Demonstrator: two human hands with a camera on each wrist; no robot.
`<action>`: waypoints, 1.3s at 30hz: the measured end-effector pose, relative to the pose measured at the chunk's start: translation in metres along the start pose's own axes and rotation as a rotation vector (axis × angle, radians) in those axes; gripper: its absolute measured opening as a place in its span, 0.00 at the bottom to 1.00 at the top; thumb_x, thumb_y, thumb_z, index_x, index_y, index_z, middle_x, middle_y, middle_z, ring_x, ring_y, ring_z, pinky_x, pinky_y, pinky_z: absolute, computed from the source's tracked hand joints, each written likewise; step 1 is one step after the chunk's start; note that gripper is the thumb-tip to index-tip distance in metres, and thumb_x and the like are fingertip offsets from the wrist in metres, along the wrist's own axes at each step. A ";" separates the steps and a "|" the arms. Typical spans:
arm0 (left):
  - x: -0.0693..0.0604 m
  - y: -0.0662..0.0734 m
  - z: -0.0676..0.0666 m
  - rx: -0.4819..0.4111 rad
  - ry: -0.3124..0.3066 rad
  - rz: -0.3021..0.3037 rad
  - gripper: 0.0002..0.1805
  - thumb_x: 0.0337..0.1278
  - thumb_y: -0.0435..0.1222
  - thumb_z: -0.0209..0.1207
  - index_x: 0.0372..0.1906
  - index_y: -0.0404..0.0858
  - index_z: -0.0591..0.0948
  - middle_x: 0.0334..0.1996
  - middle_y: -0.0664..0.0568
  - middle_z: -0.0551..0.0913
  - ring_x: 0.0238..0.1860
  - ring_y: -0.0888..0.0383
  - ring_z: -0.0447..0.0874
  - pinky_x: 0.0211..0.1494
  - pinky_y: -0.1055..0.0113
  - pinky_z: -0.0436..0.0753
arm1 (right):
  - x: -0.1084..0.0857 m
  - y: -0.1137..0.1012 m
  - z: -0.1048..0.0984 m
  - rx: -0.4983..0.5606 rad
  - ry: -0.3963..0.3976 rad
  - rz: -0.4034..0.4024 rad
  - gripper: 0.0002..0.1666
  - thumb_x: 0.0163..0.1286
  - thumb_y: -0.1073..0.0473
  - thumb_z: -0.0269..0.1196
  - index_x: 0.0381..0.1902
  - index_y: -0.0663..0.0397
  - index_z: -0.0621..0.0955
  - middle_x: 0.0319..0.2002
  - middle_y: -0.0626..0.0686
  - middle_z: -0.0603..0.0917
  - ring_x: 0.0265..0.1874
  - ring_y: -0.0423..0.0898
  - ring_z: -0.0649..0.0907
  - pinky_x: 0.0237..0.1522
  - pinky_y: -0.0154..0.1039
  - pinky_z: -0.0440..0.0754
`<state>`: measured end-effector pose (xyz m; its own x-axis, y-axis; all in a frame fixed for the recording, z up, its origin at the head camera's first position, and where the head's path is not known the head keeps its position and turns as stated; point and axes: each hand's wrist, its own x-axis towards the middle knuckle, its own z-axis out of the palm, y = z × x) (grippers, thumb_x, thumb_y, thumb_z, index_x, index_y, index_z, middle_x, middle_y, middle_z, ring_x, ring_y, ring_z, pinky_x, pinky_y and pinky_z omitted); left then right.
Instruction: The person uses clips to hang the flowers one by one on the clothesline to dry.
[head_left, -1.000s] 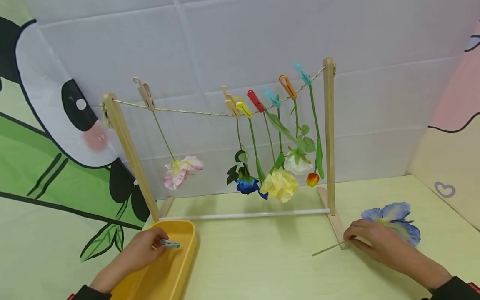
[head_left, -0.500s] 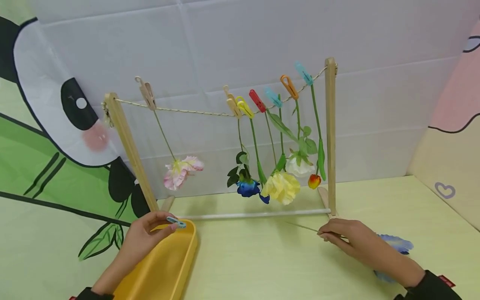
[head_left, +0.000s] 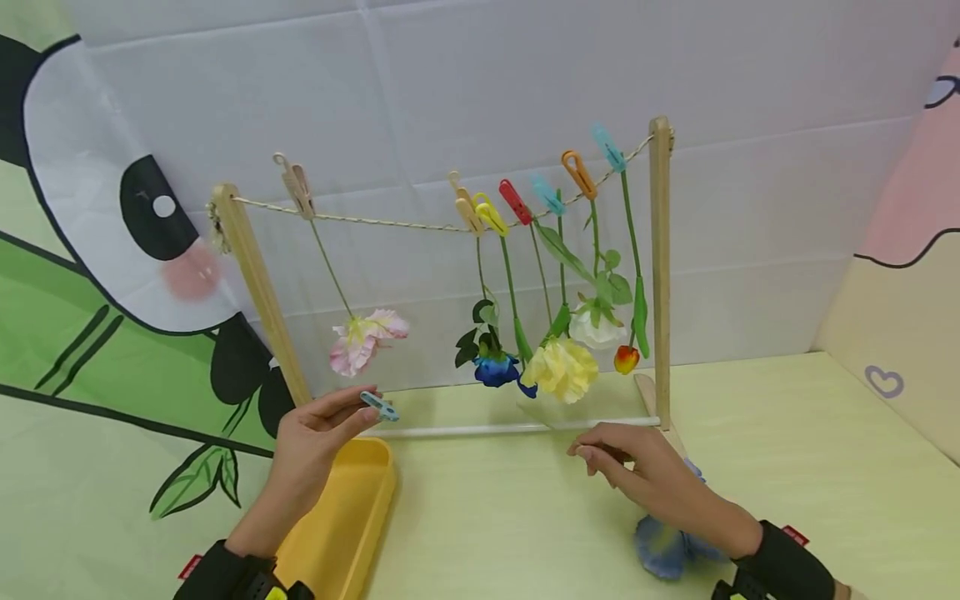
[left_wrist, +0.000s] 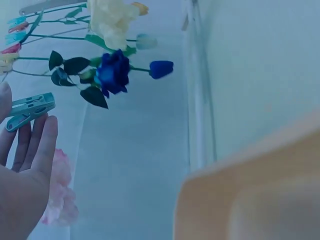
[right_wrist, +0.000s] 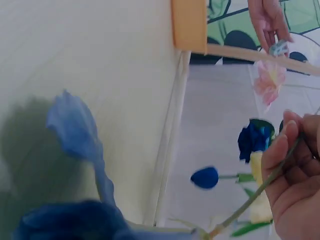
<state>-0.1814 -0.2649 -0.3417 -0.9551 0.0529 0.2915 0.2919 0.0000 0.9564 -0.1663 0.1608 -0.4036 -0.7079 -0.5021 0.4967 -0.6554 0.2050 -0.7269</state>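
Observation:
In the head view my left hand (head_left: 311, 442) pinches a light blue clothespin (head_left: 380, 406) between thumb and fingers, above the far end of the yellow tray. The left wrist view shows the same clothespin (left_wrist: 31, 110) at the fingertips. My right hand (head_left: 656, 479) pinches the green stem (right_wrist: 257, 197) of a blue artificial flower (head_left: 662, 546). Its bloom hangs below the wrist, partly hidden by the hand and forearm. Ahead, a rope (head_left: 390, 223) carries several upside-down flowers on clothespins. A pink flower (head_left: 366, 340) hangs alone at the left, with a wide bare stretch of rope beside it.
Wooden posts (head_left: 661, 275) hold the rope at both ends, and a white rod (head_left: 480, 431) joins their feet. The yellow tray (head_left: 381, 508) stands at the left. A yellow flower (head_left: 561, 369) and a blue rose (head_left: 495, 368) hang among the group on the right.
My left hand has risen from over the tray, carrying the clothespin up and rightward. My right hand has moved left with the blue flower, bringing its stem toward the middle.

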 end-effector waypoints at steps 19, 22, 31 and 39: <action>0.045 0.027 0.047 -0.082 -0.108 0.143 0.13 0.64 0.24 0.66 0.52 0.27 0.86 0.45 0.50 0.90 0.43 0.56 0.90 0.55 0.59 0.86 | 0.077 -0.012 0.069 0.165 0.241 -0.053 0.13 0.81 0.68 0.53 0.46 0.48 0.83 0.24 0.51 0.74 0.17 0.41 0.66 0.21 0.35 0.67; 0.057 0.035 0.054 -0.074 -0.114 0.199 0.14 0.66 0.26 0.64 0.54 0.24 0.84 0.45 0.49 0.89 0.43 0.57 0.89 0.54 0.58 0.85 | 0.092 -0.013 0.074 0.184 0.290 -0.070 0.13 0.82 0.66 0.52 0.48 0.50 0.83 0.23 0.50 0.72 0.18 0.41 0.67 0.21 0.35 0.68; 0.091 0.064 0.067 0.048 -0.043 0.362 0.09 0.65 0.30 0.67 0.47 0.30 0.88 0.38 0.51 0.91 0.36 0.58 0.89 0.41 0.72 0.87 | 0.139 -0.021 0.086 0.249 0.402 -0.112 0.12 0.85 0.61 0.49 0.46 0.55 0.80 0.24 0.54 0.71 0.19 0.44 0.68 0.22 0.34 0.67; 0.118 0.094 0.078 0.020 -0.067 0.476 0.08 0.62 0.27 0.68 0.43 0.27 0.88 0.37 0.47 0.91 0.36 0.54 0.91 0.51 0.62 0.87 | 0.170 -0.019 0.093 0.353 0.431 -0.107 0.15 0.86 0.60 0.46 0.48 0.64 0.77 0.28 0.58 0.71 0.19 0.44 0.66 0.23 0.33 0.65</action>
<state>-0.2624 -0.1812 -0.2189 -0.7101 0.1159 0.6945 0.6973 -0.0209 0.7165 -0.2498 -0.0071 -0.3495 -0.7342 -0.1012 0.6714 -0.6543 -0.1590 -0.7394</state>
